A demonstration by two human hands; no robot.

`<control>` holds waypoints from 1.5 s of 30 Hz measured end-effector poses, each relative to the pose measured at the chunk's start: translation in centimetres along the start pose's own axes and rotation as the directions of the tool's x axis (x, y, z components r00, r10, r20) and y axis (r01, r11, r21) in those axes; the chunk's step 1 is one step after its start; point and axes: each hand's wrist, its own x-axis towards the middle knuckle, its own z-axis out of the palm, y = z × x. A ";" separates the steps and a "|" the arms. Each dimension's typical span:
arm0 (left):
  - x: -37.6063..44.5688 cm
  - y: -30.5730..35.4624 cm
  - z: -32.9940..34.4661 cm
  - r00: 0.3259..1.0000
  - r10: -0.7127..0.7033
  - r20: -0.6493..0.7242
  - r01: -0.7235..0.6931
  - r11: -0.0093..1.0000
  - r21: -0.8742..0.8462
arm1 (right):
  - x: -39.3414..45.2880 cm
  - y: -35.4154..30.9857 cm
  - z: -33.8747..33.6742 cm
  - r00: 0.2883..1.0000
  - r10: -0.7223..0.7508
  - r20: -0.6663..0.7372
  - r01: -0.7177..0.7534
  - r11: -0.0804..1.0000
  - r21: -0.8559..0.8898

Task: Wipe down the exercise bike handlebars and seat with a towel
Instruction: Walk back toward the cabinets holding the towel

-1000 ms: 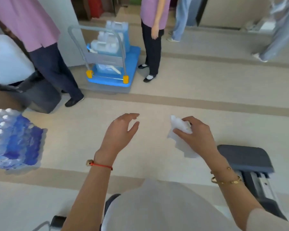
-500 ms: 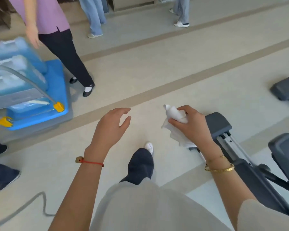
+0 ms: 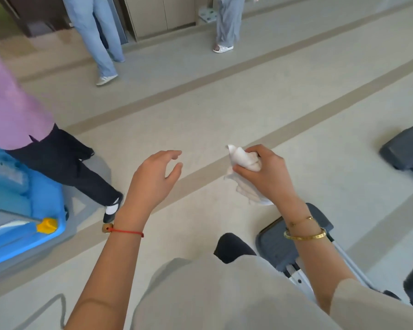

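While the right hand [image 3: 270, 177] was raised over the floor [image 3: 224, 110], we noted its fingers and thumb curled round a bunched white towel [image 3: 244, 172], gripping it in mid-air; the top of the towel stuck up past the fingertips and a loose end hung below the palm. The left hand [image 3: 153, 179] was held out just beside it, apart from the towel, fingers loosely bent and spread, holding nothing. A red cord [image 3: 126, 231] circled the left wrist and gold bangles [image 3: 304, 235] the right. Below the right forearm we saw a dark grey pad [image 3: 274, 248] on a pale metal frame [image 3: 296, 275], low and near the floor; the towel was above and left of it, not touching. We could not tell what part of the machine it was. A second grey pad [image 3: 403, 146] lay well apart at the right edge. At the left stood a blue cart [image 3: 34, 210] with a yellow corner piece [image 3: 47, 225], and a person in a purple top and black trousers [image 3: 65, 170] stood close against it. Farther off, two more people's legs showed: one in light jeans [image 3: 93, 34], one in grey trousers [image 3: 227, 20]. Brown stripes [image 3: 200, 82] crossed the floor slantwise.
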 end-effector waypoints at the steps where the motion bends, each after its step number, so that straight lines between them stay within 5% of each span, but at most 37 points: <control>1: 2.3 -0.1 0.2 1.000 -0.003 0.003 0.003 1.000 0.000 | 2.3 0.1 -0.1 1.000 0.003 0.002 -0.003 1.000 0.002; 21: 52.5 -2.3 3.2 0.960 -0.177 -0.217 0.190 0.981 0.040 | 58.6 2.2 -1.6 0.979 -0.175 0.108 0.173 0.984 0.033; 45: 113.9 -14.4 3.7 0.959 -0.152 -0.237 0.156 0.988 0.001 | 121.0 -4.3 5.4 0.963 -0.229 0.142 0.229 0.973 0.015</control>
